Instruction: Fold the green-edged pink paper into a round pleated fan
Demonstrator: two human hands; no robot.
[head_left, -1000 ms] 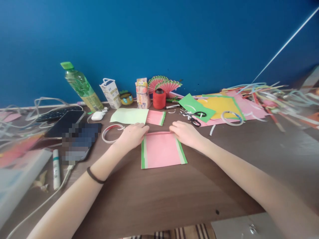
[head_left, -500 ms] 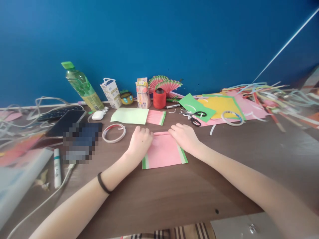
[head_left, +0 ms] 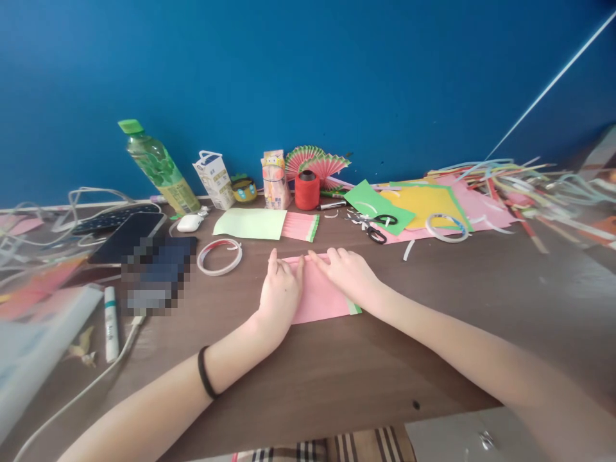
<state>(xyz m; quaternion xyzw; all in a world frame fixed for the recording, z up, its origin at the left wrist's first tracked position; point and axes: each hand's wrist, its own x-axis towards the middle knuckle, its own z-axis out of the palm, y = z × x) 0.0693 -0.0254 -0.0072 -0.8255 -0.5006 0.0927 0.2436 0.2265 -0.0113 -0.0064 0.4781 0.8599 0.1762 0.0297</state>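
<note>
A pink sheet of paper [head_left: 320, 298] lies on the dark wooden desk, with a narrow folded strip along its far edge and a green-and-white border at its right side. My left hand [head_left: 280, 285] covers the sheet's left side; its thumb is on the fold and its other fingers reach up at the far left corner. From the right, my right hand [head_left: 349, 276] presses a stretched-out digit on the fold, almost meeting the left thumb, with its other fingers bent at the far edge. Both hands hold the paper down. The left border is hidden under my left hand.
Beyond the paper are a pale green sheet [head_left: 248, 223], a pleated pink strip [head_left: 301, 226], a red thread spool [head_left: 307, 192] and scissors [head_left: 376, 235]. A tape roll [head_left: 219, 258] lies left, another [head_left: 447, 229] right. A green bottle [head_left: 161, 170] leans at the back left, near phones [head_left: 128, 237].
My left hand has moved right along the fold and now covers the left border. The right hand has shifted left, so the digits on the crease now nearly meet.
</note>
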